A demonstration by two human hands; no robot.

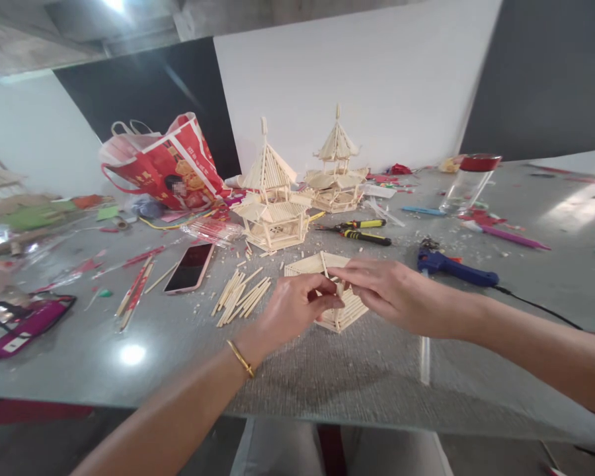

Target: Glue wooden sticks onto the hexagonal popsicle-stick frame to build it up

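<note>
A hexagonal panel of pale wooden sticks (350,316) lies on the table, partly hidden beneath both hands. Over its middle, my left hand (297,301) bends its thumb and index finger into a pinch; whatever sits between the fingertips is too small and covered to make out. My right hand (394,291) reaches in from the right, fingers stretched out and touching the panel beside the left fingertips. Left of the panel is a loose pile of short wooden sticks (240,295). Behind it stand two stick-built pavilion models (272,215), (338,178) with pointed roofs.
A blue glue gun (459,268) with its cord lies right of my hands. Yellow-black pliers (359,231), a phone (191,268), a red bag (166,165), a clear red-lidded jar (469,185) and a purple pen (515,236) are around. Scraps litter the grey table (178,363).
</note>
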